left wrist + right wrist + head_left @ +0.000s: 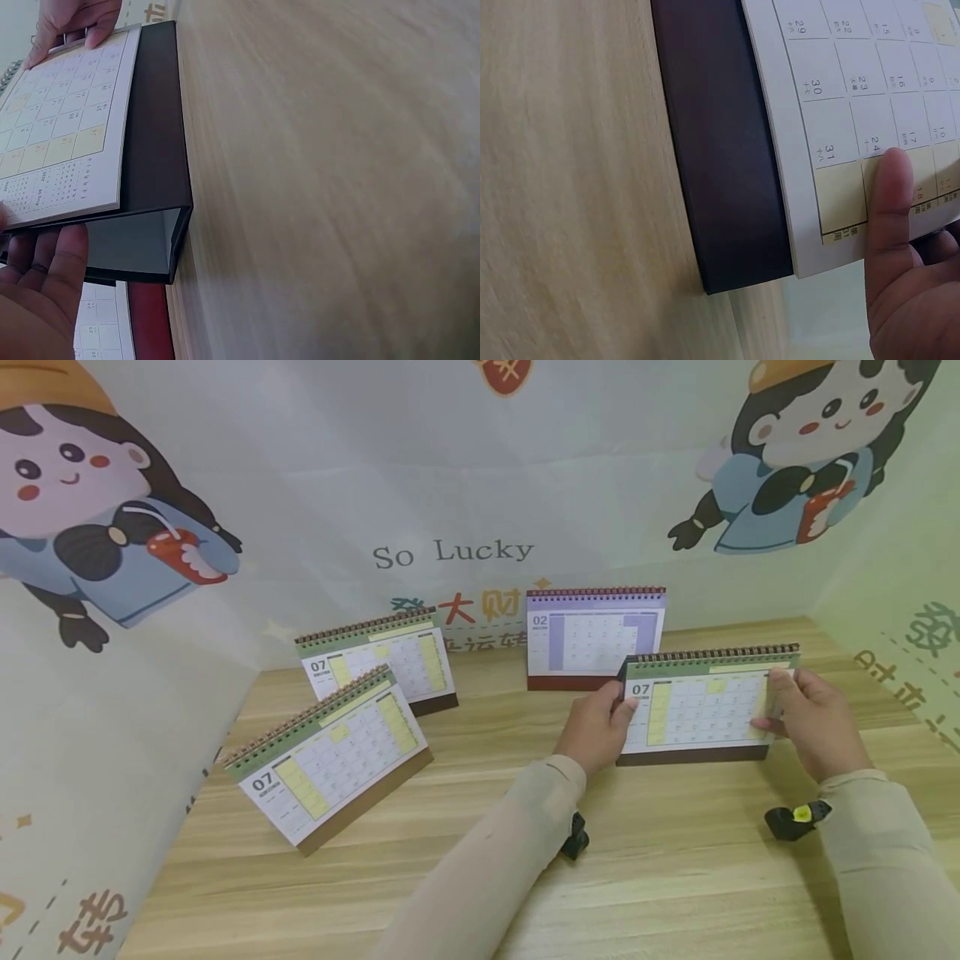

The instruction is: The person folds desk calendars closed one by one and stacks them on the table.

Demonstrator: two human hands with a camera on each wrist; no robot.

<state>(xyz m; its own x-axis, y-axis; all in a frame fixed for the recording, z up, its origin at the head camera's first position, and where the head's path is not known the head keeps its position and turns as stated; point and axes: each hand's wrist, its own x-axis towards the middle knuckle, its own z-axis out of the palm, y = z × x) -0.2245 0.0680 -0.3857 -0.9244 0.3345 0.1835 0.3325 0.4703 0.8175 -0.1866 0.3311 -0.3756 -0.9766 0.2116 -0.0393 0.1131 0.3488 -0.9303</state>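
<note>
A green-topped desk calendar [697,714] showing 07 stands as a tent on the table, its dark base strip [720,150] at the bottom. My left hand [596,727] grips its left edge, the thumb in front and the fingers [64,274] behind the front panel, at the open side of the hollow stand. At the opposite edge, my right hand [821,718] pinches the panel, its thumb [892,187] lying flat over the date grid. Just behind stands a purple calendar [585,631] marked 02 with a red base, partly hidden by the held one.
Two more green 07 calendars stand on the left: one with a brown base [337,760] in front, angled, and one with a dark base [408,664] behind, partly covered by it. The wooden table [637,877] ends at printed cloth walls [337,468] on the back and sides.
</note>
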